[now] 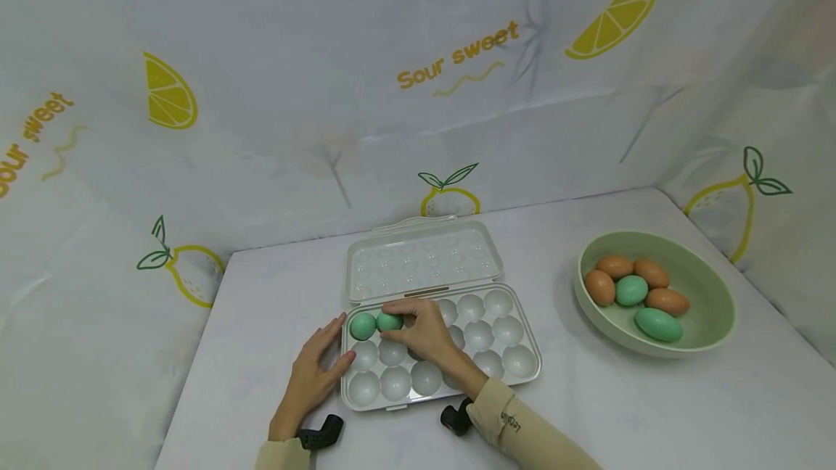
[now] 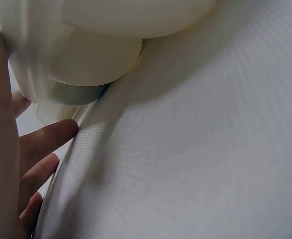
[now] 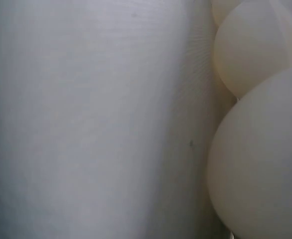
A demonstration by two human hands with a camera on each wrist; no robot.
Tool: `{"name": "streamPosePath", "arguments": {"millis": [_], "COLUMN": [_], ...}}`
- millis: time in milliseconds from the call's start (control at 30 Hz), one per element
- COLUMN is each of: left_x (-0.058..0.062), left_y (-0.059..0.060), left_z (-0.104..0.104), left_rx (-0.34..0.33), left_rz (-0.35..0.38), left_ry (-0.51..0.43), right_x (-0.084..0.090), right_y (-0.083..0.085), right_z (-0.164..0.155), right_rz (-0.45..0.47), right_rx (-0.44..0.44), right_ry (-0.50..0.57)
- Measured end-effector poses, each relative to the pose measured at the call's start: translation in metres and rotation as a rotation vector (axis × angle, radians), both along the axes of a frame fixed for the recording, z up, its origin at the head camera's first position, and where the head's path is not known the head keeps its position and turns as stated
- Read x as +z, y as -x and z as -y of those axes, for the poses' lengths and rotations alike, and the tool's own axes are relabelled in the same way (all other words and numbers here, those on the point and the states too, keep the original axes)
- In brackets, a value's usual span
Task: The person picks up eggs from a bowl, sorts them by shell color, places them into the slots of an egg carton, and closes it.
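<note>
A white egg tray (image 1: pixel 522 368) with its lid (image 1: pixel 423 256) folded back lies open on the table in the head view. One green egg (image 1: pixel 363 326) sits in its far-left cup. My right hand (image 1: pixel 418 328) reaches over the tray and pinches a second green egg (image 1: pixel 390 321) in the cup beside it. My left hand (image 1: pixel 320 368) rests with straight fingers against the tray's left edge. The left wrist view shows my fingers (image 2: pixel 41 144) beside the tray's underside (image 2: pixel 86 59). The right wrist view shows only the tray's rounded cups (image 3: pixel 260 164) and the cloth.
A pale green bowl (image 1: pixel 712 289) at the right holds three brown eggs (image 1: pixel 614 267) and two green eggs (image 1: pixel 658 323). The table has a white cloth, with lemon-print sheeting walling the back and sides. Bare cloth lies between tray and bowl.
</note>
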State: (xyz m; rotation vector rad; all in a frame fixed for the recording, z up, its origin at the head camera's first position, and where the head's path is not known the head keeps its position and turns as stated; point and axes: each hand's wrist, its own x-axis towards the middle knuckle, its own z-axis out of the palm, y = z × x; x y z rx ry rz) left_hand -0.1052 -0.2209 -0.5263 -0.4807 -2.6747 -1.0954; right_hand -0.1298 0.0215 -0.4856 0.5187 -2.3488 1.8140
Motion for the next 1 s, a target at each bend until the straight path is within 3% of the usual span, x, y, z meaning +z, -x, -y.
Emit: {"name": "streamPosePath", "arguments": {"millis": [700,1000], "left_x": [-0.002,-0.002], "left_y": [0.000,0.001], "left_z": [-0.002,-0.001], "left_rx": [0.005,-0.011], "left_rz": [-0.002,-0.032], "left_ry": [-0.002,-0.010], "right_x": [0.002,0.028], "right_y": [-0.004,-0.008], "right_z": [-0.003,-0.015], "right_rz": [-0.025,-0.017], "right_rx": [-0.015,-0.035], "right_ry": [-0.046,0.003]}}
